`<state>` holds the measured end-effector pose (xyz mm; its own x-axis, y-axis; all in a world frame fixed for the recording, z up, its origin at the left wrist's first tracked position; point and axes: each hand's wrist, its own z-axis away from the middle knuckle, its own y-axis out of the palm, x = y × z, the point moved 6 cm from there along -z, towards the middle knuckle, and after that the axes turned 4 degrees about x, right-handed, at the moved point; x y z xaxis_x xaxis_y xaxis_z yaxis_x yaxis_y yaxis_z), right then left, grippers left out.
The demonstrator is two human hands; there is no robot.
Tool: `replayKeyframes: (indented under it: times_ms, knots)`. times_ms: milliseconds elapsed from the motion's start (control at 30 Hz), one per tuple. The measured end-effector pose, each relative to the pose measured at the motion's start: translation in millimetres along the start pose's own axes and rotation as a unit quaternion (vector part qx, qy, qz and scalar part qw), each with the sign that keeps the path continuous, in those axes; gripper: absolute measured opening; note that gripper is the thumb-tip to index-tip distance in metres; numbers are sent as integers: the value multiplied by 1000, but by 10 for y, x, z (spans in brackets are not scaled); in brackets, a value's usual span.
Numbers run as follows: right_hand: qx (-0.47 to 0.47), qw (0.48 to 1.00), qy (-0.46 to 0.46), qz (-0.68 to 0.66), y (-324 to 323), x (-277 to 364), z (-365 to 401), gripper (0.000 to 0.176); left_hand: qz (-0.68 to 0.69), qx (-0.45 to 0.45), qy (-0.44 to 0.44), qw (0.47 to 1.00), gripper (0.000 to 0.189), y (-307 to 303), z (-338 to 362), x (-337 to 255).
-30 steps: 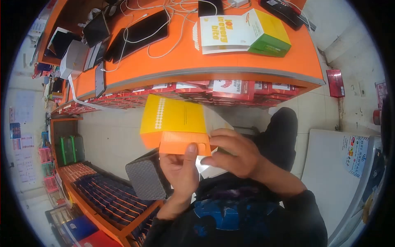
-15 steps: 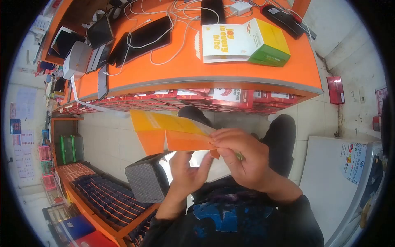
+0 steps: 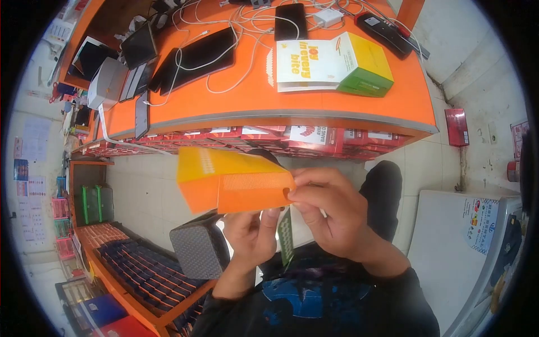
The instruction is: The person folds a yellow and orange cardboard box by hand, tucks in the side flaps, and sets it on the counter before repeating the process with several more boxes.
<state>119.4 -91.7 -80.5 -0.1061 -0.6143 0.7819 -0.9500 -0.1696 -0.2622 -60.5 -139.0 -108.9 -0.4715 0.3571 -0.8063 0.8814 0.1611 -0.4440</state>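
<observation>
A yellow and orange folding carton [image 3: 233, 165] is held up in front of my body, its orange side facing me. My right hand [image 3: 334, 216] pinches the carton's right edge between thumb and fingers, beside a small dark notch. Below the lower orange edge is my left hand [image 3: 250, 236], thumb raised and fingers curled up against the carton; its fingertips are partly hidden. A narrow green patterned flap [image 3: 286, 238] hangs down between my hands. On the orange table ahead lies a white, yellow and green carton [image 3: 314, 64] with printed lettering.
The orange table [image 3: 247, 104] also bears a black tablet [image 3: 205, 56], tangled white cables, a phone [image 3: 290, 22] and a black handheld device [image 3: 383, 35]. Red boxes [image 3: 314, 137] are stacked beneath. A dark woven stool [image 3: 199, 247] stands lower left, a white cabinet [image 3: 443, 241] at right.
The carton has turned, showing more of its orange side. The green flap has come into view between my hands. My left hand has shifted slightly left under the carton.
</observation>
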Motion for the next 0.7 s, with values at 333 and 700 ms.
replayKeyframes:
  times_ms: [333,700]
  knots:
    - [-36,999,21,13,115,-43,36,16,266,-56,-107,956,26,197,64,100]
    - [-70,997,-17,40,147,20,86,21,292,-72,-95,949,25,176,63,72]
